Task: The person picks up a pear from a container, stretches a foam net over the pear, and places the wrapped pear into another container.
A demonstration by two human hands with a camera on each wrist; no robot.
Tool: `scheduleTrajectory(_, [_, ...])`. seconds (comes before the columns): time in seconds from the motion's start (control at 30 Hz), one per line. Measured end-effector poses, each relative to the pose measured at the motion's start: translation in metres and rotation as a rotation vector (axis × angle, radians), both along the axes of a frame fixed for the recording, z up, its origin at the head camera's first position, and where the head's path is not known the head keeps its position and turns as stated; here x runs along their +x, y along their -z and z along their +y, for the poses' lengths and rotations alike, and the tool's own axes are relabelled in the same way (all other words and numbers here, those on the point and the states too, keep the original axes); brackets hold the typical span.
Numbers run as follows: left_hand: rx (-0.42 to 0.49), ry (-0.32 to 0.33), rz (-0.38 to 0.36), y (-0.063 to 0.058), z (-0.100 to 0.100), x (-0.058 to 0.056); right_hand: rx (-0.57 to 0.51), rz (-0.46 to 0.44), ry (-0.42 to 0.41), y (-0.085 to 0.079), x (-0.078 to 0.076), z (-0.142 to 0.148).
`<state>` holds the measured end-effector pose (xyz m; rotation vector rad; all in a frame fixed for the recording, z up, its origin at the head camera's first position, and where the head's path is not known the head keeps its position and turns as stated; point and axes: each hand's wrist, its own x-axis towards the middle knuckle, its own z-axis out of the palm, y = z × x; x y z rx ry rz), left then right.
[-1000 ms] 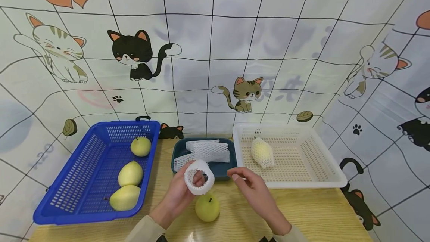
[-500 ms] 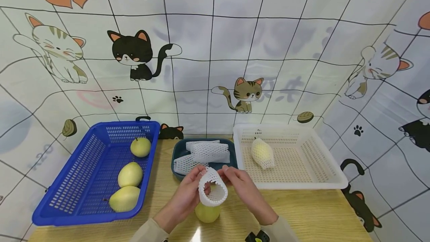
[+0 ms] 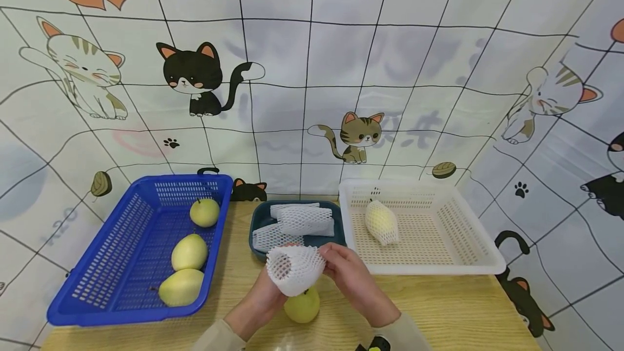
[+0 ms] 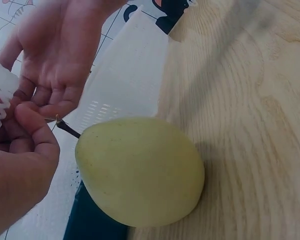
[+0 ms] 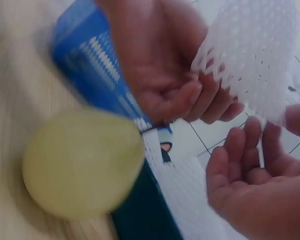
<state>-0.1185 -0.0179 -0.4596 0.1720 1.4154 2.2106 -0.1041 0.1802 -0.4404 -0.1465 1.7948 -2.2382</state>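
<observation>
In the head view a white foam fruit net (image 3: pixel 295 270) is held in the air between both hands, its round mouth turned to the left. My left hand (image 3: pixel 267 292) supports it from the left and below, fingers curled at its lower edge in the right wrist view. With thumb and fingers my right hand (image 3: pixel 348 280) pinches the net's right end. Right below the net stands a bare yellow-green pear (image 3: pixel 302 307), stem up, on the wooden table (image 3: pixel 439 313). Both wrist views show this pear (image 4: pixel 140 172) close up, apart from the hands.
A blue basket (image 3: pixel 131 316) with several bare pears (image 3: pixel 189 253) stands on the left. Behind the hands, a dark teal tray (image 3: pixel 336 215) holds more foam nets (image 3: pixel 304 221). The white basket (image 3: pixel 429 268) on the right contains one netted pear (image 3: pixel 381 222).
My right hand has come in from the right and taken hold of the net. The net has turned, its mouth swinging from facing me to facing left. The pear below has stayed put.
</observation>
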Motion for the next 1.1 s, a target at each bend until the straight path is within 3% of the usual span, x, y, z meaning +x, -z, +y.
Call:
scheduleTrajectory(0.2, [0.035, -0.022, -0.035, 0.005, -0.001, -0.001, -0.276, -0.123, 0.053, 0.003, 0.002, -0.001])
scheduleTrajectory(0.37, [0.089, -0.038, -0.058, 0.007, -0.001, -0.004, -0.381, -0.195, 0.082, 0.005, 0.003, -0.002])
scheduleTrajectory(0.6, [0.185, -0.064, -0.123, 0.008, -0.002, -0.005, -0.354, -0.227, 0.083, 0.011, 0.004, -0.001])
scheduleTrajectory(0.8, [0.263, -0.057, -0.168, 0.007, -0.005, -0.003, -0.355, -0.248, 0.027, 0.018, 0.007, 0.001])
scheduleTrajectory(1.1, [0.141, -0.065, -0.158, 0.008, -0.008, 0.000, -0.327, -0.171, -0.060, 0.027, 0.008, 0.004])
